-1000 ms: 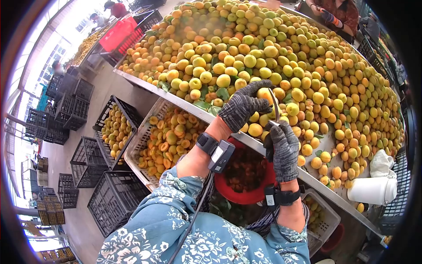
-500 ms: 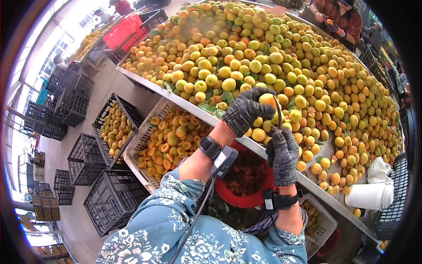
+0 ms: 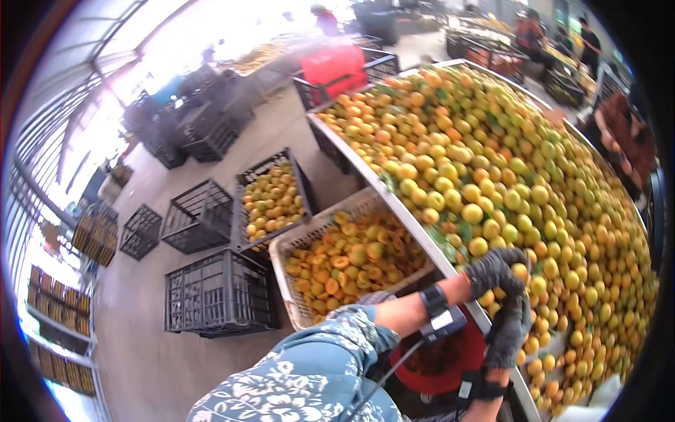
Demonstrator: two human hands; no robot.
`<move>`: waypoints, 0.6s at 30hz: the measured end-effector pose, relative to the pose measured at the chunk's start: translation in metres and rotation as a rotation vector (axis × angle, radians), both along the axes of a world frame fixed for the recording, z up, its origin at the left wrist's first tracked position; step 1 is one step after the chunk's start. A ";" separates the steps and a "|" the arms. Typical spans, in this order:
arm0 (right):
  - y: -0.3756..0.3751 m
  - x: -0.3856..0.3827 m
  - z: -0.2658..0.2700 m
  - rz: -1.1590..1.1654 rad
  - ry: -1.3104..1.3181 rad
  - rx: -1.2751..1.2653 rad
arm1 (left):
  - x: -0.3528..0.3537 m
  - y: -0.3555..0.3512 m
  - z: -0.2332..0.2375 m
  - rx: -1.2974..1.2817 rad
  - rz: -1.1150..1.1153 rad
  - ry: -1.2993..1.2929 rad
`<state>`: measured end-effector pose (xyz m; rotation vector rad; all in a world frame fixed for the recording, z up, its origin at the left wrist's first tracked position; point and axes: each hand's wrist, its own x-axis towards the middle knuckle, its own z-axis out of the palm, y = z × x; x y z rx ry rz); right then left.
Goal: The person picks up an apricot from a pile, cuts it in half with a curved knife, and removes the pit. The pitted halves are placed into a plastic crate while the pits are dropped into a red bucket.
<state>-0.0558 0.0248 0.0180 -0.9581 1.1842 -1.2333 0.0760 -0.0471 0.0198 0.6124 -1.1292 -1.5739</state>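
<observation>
Fingers [image 3: 503,260] of left hand [image 3: 491,276] curled tight round one apricot [image 3: 520,271], grey knit glove, fruit showing at the fingertips; apricot sits just above the near edge of the fruit pile [image 3: 506,162], at the table rim [image 3: 394,204]; right hand [image 3: 508,330] directly below the left, touching or nearly so, same grey glove, fingers folded inward; motion blur, so can't tell whether it grips anything or how tight; both wrists carry black strapped devices, left one [image 3: 444,318] with a cable running down to the floral sleeve [image 3: 309,380]; red bowl [image 3: 450,366] under both hands, dark contents, too blurred to identify; white basket [image 3: 351,257] of cut apricot halves just left of the forearm, tucked under the table edge; black crate [image 3: 273,198] of whole apricots beyond it; empty black crates [image 3: 221,292] on the concrete floor beside those; red crate [image 3: 334,63] at the far end of the table; another person [image 3: 626,141] at the opposite side of the pile, blurred.
</observation>
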 end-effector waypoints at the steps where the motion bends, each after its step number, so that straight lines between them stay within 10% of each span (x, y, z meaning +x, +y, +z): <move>1: -0.005 -0.005 -0.019 -0.015 0.042 -0.056 | -0.005 -0.007 -0.013 -0.049 0.050 -0.001; 10: -0.013 -0.003 -0.032 -0.005 0.002 -0.101 | -0.018 -0.009 -0.033 0.062 0.077 0.019; 11: -0.025 -0.011 -0.060 -0.112 0.646 -0.612 | -0.017 -0.006 -0.027 0.102 0.039 0.003; 18: -0.022 -0.036 -0.082 0.086 0.811 -0.535 | -0.024 0.001 -0.019 -0.015 0.223 -0.243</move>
